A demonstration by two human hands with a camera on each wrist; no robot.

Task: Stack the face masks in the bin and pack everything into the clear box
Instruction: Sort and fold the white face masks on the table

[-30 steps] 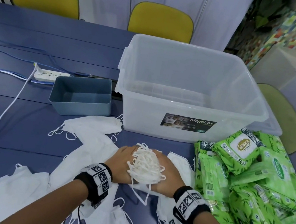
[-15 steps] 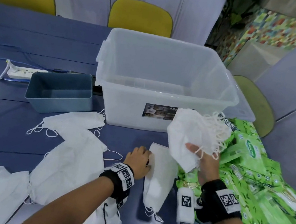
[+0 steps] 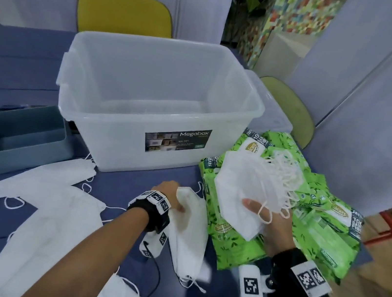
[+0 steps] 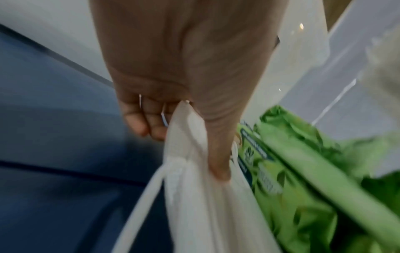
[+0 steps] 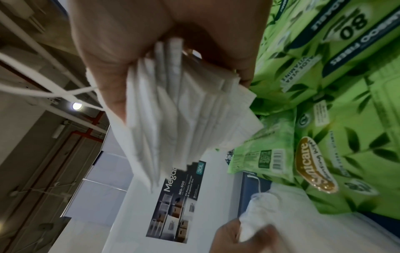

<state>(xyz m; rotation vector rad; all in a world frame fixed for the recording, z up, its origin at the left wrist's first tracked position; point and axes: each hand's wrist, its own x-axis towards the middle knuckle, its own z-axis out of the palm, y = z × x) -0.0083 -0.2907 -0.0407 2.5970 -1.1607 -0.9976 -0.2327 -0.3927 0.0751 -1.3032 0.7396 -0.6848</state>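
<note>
Since half a second ago your left hand (image 3: 169, 196) has gone from resting beside the folded white mask (image 3: 189, 234) on the blue table (image 3: 116, 192) to gripping its upper end: the left wrist view shows thumb and fingers (image 4: 149, 119) pinching the fabric, with an ear loop trailing below. That mask has shifted with it, its top now gathered in your grip while the rest lies on the table toward you.

Your right hand (image 3: 266, 218) still clasps the stack of masks (image 3: 242, 191), thumb on top and fingers beneath, held up over the green wipe packs (image 3: 327, 220); it sits a little farther right than before, and the bundle of ear loops (image 3: 280, 174) fans out to the right. From the right wrist view the stack (image 5: 184, 109) shows as several layered edges squeezed in your palm.

Nothing has gone into the clear box (image 3: 160, 106) or the grey-blue bin (image 3: 12, 137) to its left. Loose masks (image 3: 57, 208) remain spread over the table on your left, as earlier. The wipe packs lie piled to the right of the clear box, touching its lower right corner. Your head has turned rightward, so the bin now sits at the frame's left edge.
</note>
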